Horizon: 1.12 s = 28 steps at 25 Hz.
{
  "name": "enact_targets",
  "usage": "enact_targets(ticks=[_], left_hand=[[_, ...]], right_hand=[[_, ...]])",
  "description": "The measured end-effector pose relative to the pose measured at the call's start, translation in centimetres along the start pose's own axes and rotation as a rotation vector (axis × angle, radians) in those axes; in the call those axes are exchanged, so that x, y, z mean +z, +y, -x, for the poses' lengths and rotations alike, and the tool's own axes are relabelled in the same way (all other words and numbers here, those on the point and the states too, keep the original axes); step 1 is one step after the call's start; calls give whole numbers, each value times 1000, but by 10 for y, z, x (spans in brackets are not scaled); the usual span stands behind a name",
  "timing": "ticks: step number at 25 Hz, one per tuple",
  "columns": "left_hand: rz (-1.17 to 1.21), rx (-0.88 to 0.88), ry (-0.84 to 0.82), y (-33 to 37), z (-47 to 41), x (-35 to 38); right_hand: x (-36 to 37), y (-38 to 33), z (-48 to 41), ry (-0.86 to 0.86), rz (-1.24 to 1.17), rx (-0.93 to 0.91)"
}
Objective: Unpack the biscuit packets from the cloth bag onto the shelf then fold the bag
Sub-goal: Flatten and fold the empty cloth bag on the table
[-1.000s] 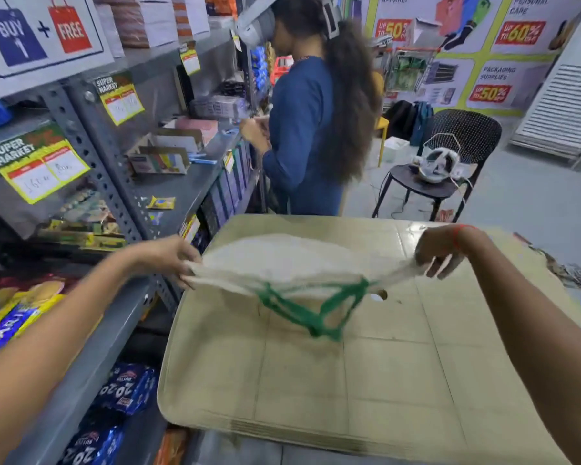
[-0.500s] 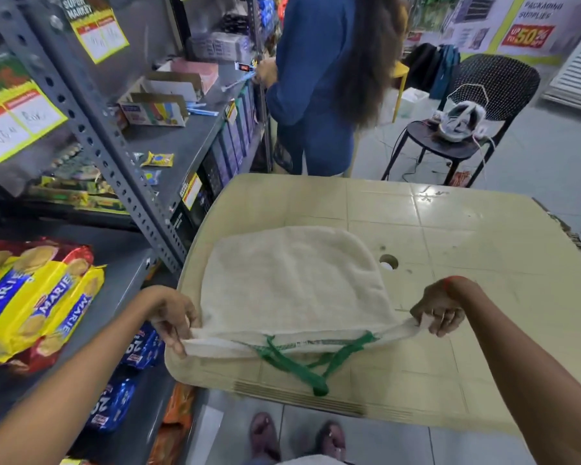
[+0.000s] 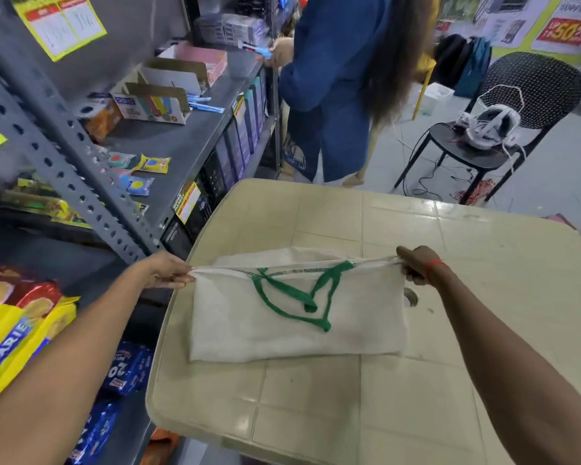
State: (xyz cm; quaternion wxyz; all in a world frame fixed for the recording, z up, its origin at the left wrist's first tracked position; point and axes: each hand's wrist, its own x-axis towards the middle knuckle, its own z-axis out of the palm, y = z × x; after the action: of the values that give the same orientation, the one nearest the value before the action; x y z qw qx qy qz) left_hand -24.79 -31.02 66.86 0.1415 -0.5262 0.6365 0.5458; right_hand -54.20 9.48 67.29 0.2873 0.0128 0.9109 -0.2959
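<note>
- A beige tiled desk (image 3: pixel 450 330) stands beside grey metal shelves (image 3: pixel 182 146) in a shop.
- The cloth bag (image 3: pixel 282 330) lies flat on the desk, green handles (image 3: pixel 292 297) on top.
- Left hand (image 3: pixel 165 270) and right hand (image 3: pixel 416 263) fingers pinch the bag's far corners.
- Yellow Marie biscuit packets (image 3: pixel 17 330) sit on the lower shelf.

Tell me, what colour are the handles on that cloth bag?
Green handles, against the off-white bag; the head view shows them clearly.

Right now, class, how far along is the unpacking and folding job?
Done: the biscuit packets lie on the shelf, and the cloth bag looks empty and flat. In hand: the left hand and right hand pinch its top corners over the table. Left: finishing the folds.
</note>
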Motion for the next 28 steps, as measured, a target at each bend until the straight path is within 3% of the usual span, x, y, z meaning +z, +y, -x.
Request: enact_targets(ticks=[6, 9, 10, 12, 14, 16, 21, 25, 28], left_hand=[[172, 20, 163, 3, -52, 23], [-149, 91, 280, -15, -57, 36], [-256, 147, 239, -21, -55, 40], [-245, 212, 81, -30, -57, 47], [-227, 215, 91, -34, -68, 52], [-294, 186, 152, -41, -76, 58], [-422, 7, 162, -74, -31, 71], [-276, -137, -6, -119, 27, 105], [39, -232, -213, -138, 62, 154]], right_hand=[[49, -10, -40, 128, -28, 25], [82, 1, -10, 292, 141, -217], [100, 6, 7, 256, 203, -362], [149, 28, 47, 79, 421, -534], [196, 54, 75, -44, 655, -518], [214, 69, 83, -77, 708, -476], [176, 60, 38, -128, 867, -575], [156, 33, 0, -170, 1001, -595], [148, 8, -22, -226, 1055, -554]])
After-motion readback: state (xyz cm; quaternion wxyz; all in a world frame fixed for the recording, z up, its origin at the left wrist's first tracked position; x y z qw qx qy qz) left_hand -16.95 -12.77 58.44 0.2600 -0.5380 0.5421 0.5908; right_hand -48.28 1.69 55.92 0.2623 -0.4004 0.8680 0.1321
